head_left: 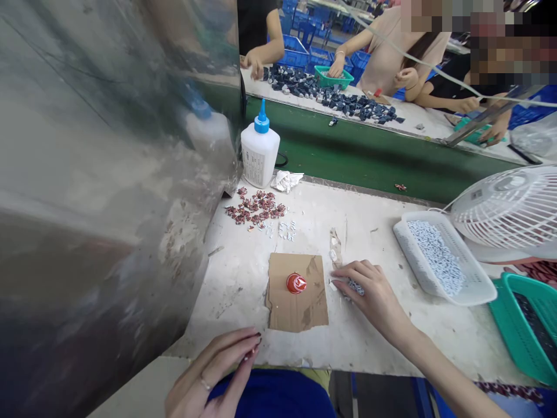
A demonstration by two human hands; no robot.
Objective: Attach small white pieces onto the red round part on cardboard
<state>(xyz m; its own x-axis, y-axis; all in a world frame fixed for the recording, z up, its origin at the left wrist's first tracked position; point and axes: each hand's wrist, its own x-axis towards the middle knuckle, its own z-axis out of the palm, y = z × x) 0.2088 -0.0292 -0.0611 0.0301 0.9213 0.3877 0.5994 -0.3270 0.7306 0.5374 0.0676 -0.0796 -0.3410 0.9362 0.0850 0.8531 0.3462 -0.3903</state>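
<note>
My right hand [369, 293] lies on the white worktable [383, 339], its fingers closed over several small white parts [355, 286] just right of a brown cardboard piece [296, 292]. A red blob of glue [296, 283] sits on the cardboard. My left hand [217, 371] hovers at the table's near edge with fingertips pinched together; whether it holds anything I cannot tell. A pile of small red-and-white parts [256, 210] and a few white ones [285, 229] lie farther back.
A white glue bottle with blue cap [260, 150] and a crumpled tissue [286, 180] stand at the back. A white tray of white parts [439, 258], a fan [509, 212] and a green basket [528, 325] sit right. A metal panel [108, 174] walls the left. Other people work across a green conveyor [369, 154].
</note>
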